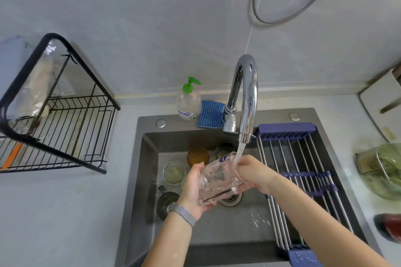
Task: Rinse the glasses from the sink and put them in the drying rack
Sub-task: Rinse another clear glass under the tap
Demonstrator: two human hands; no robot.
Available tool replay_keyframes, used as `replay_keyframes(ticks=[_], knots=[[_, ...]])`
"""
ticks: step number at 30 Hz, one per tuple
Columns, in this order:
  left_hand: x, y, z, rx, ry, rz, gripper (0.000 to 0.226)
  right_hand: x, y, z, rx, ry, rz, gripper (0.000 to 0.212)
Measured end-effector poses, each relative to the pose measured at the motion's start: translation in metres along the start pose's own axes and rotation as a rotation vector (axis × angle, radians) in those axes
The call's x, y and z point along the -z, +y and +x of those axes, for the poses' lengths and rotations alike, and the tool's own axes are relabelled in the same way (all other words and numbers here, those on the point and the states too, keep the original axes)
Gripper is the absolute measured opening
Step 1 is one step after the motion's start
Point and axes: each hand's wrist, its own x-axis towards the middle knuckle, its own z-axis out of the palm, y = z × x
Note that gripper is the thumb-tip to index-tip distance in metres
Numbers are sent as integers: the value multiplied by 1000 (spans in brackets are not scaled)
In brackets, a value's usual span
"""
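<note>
The sink point(138, 180) lay below, its right part bridged by a roll-up rack point(303, 180), so free room was left only over the drain and the near floor. The black drying rack point(65, 128) stood on the counter to the left, well apart, its wire bed open toward the sink. The tap point(247, 93) ran over the basin. A square clear glass point(217, 180) was held tilted under the stream, mouth upward, probably so water would fill and spill out. The left hand point(193, 188) gripped its base end; the right hand point(251, 173) held the rim side. Three other glasses point(173, 172) waited near the back wall, just beside each other.
</note>
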Motion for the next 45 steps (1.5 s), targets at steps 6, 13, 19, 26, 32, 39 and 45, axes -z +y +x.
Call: replay_keyframes(ticks=[6, 13, 19, 26, 32, 39, 45], knots=[[-11, -3, -4, -124, -92, -288, 55, -15, 21, -20, 201, 127, 424, 41], [-29, -17, -12, -396, -71, -102, 58, -54, 35, -23, 496, 351, 636, 53], [-20, -12, -12, -528, 34, 370, 39, -48, 33, -14, 511, 573, 544, 53], [-46, 28, -10, -411, 119, 384, 61, -49, 51, -19, 494, 459, 158, 58], [-57, -14, -22, -577, 240, 462, 45, -36, 49, -14, 468, 595, 314, 56], [-41, 10, -25, -339, 17, 537, 61, -17, 39, -21, 475, 413, 403, 47], [-22, 4, -23, -292, -391, 267, 81, -15, 35, -18, 416, 222, 690, 67]])
